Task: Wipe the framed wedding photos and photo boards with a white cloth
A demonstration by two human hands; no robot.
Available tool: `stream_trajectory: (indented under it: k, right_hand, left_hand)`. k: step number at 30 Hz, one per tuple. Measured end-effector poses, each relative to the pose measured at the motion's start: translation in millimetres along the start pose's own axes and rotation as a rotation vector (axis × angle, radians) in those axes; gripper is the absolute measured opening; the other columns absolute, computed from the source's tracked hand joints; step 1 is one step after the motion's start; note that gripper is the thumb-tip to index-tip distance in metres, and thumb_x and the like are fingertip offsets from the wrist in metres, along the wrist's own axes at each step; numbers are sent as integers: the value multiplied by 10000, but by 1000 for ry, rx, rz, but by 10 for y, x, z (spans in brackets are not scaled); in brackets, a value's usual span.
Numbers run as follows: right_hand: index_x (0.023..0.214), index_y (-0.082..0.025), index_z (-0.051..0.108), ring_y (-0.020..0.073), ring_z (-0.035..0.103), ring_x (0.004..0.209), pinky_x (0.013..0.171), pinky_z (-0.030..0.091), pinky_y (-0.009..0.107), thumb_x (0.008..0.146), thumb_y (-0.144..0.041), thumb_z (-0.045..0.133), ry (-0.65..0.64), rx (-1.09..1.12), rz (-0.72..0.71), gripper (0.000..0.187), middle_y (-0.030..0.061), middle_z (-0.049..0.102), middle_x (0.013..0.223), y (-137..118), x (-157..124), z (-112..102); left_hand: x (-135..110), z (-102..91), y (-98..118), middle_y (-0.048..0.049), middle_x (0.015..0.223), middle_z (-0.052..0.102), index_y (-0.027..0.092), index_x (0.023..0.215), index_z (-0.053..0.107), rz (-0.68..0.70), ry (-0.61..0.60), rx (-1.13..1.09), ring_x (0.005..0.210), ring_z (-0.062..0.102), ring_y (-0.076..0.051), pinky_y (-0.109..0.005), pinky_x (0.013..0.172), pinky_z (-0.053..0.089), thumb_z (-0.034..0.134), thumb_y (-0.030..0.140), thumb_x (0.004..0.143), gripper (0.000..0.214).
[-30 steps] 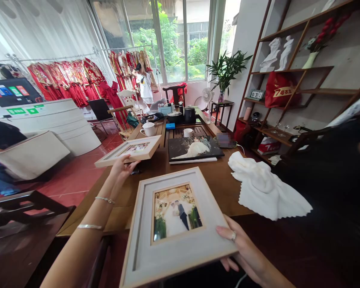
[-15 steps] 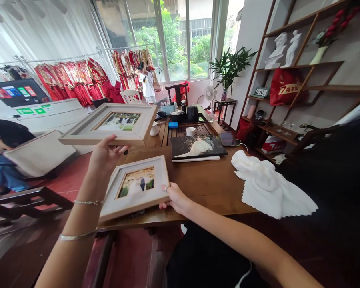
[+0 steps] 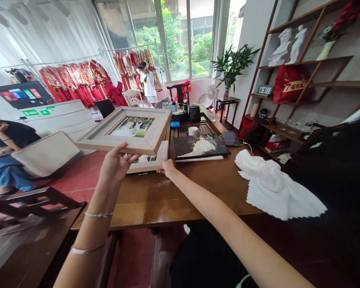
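My left hand point(image 3: 116, 162) grips the near edge of a large picture frame point(image 3: 100, 134) with a pale wooden border and a wedding photo, raised above the table. Below and partly behind it is a smaller picture frame point(image 3: 163, 154), also pale, much of it hidden by the upper one. The right edge of this lower frame is pinched in my right hand point(image 3: 168, 167). Whether the lower frame rests fully on the wooden table point(image 3: 180, 196) I cannot tell. Just right of the frames lies a dark photo album or panel point(image 3: 201, 146) showing a white gown.
A crumpled white cloth point(image 3: 277, 186) lies at the table's right. Farther back are a white cup point(image 3: 193, 131), a black pot point(image 3: 194, 112) and a phone point(image 3: 232, 139) on a cable. A wooden chair point(image 3: 33, 216) stands left; a seated person point(image 3: 10, 152) is beyond it.
The smaller frame has moved forward, away from me, with my right hand, and now sits partly under the larger one. My left hand and the larger frame have shifted right.
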State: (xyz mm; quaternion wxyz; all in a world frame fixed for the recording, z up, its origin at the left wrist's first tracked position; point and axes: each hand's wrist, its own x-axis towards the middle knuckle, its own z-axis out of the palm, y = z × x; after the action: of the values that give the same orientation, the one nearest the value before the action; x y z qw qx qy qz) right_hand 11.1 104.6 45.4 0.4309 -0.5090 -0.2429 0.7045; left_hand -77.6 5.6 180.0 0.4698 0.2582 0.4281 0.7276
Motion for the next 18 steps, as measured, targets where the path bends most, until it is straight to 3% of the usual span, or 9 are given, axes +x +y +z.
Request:
stream_trajectory:
  k: [5, 8, 11, 13, 14, 16, 18]
  right_hand:
    - [1234, -169, 555, 225, 604, 1031, 850, 533, 439, 922, -356, 585, -19, 64, -76, 365, 94, 582, 1228, 74, -39, 18]
    - [1150, -144, 575, 184, 633, 933, 808, 551, 377, 928, -278, 570, -60, 88, -133, 259, 79, 595, 1161, 110, -204, -120]
    - [1035, -152, 568, 135, 648, 743, 718, 566, 320, 962, -261, 467, -128, 118, -177, 166, 44, 608, 1013, 72, -509, -453]
    - [1037, -178, 548, 152, 653, 707, 676, 576, 340, 991, -413, 349, -195, 164, -208, 311, 40, 624, 940, 8, -782, -755]
    - [1071, -192, 539, 175, 660, 741, 674, 578, 366, 971, -500, 346, -306, 229, -234, 377, 53, 635, 954, -27, -930, -911]
    - [1132, -233, 514, 216, 669, 801, 675, 577, 399, 890, -588, 458, -416, 266, -247, 433, 59, 659, 1004, -81, -1226, -1197]
    - [1249, -273, 465, 241, 668, 910, 729, 570, 393, 800, -527, 629, -404, 233, -313, 540, 51, 674, 1066, -88, -1495, -1423]
  left_hand:
    - [-24, -57, -85, -30, 797, 707, 146, 888, 619, -14, -35, 1, 623, 681, -145, -229, 552, 598, 531, 53, 805, 152]
    - [-101, -72, -165, -23, 760, 694, 134, 849, 607, -31, -31, -1, 605, 678, -140, -226, 543, 598, 533, 55, 798, 119]
    - [-260, -86, -301, -13, 751, 686, 133, 851, 595, -30, -33, -2, 590, 677, -137, -221, 514, 588, 558, 66, 774, 108]
    - [-422, -96, -439, -7, 779, 692, 144, 880, 583, -40, -29, -2, 579, 674, -132, -220, 502, 581, 617, 84, 732, 163]
    - [-521, -98, -522, -5, 792, 694, 150, 890, 574, -52, -27, 1, 581, 677, -135, -223, 500, 580, 651, 98, 708, 205]
    - [-752, -89, -713, 9, 783, 685, 166, 902, 551, -79, -16, -1, 565, 668, -131, -228, 489, 573, 713, 138, 664, 289]
    - [-1008, -66, -922, 6, 837, 689, 191, 949, 542, -114, -17, -3, 599, 677, -140, -241, 499, 581, 761, 197, 630, 387]
